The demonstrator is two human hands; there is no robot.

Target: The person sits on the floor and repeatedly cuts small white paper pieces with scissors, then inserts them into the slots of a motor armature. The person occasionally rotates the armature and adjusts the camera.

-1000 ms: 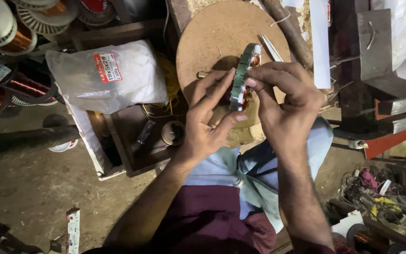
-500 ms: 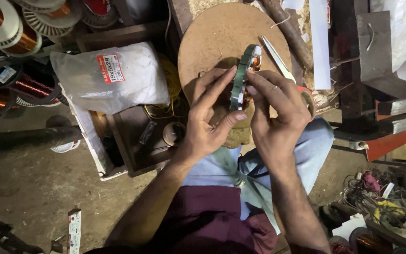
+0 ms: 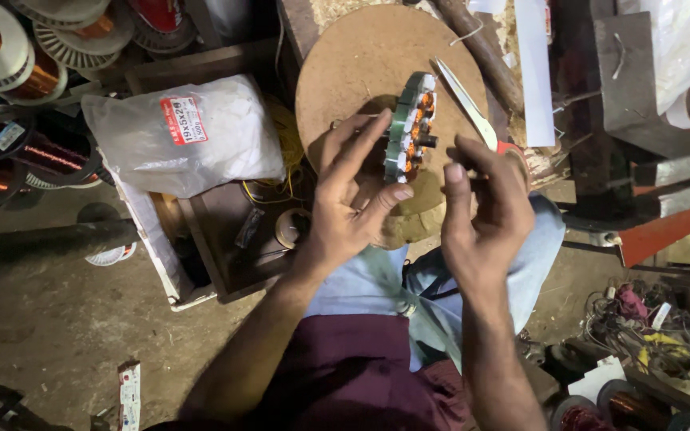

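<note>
Item: wound motor core (image 3: pixel 409 128), at twelve o'clock over our lap. Our left hand (image 3: pixel 353 199) pinches it on edge, coils turned toward our right hand (image 3: pixel 485 215), whose grip hangs loosely spread, empty, at three o'clock.

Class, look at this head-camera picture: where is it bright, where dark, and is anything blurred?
Head view: light falls brightest on the round wooden board and white plastic bag; the floor at lower left and the frame's corners sink into shadow; the left hand, right hand and wound stator look sharp.
</note>
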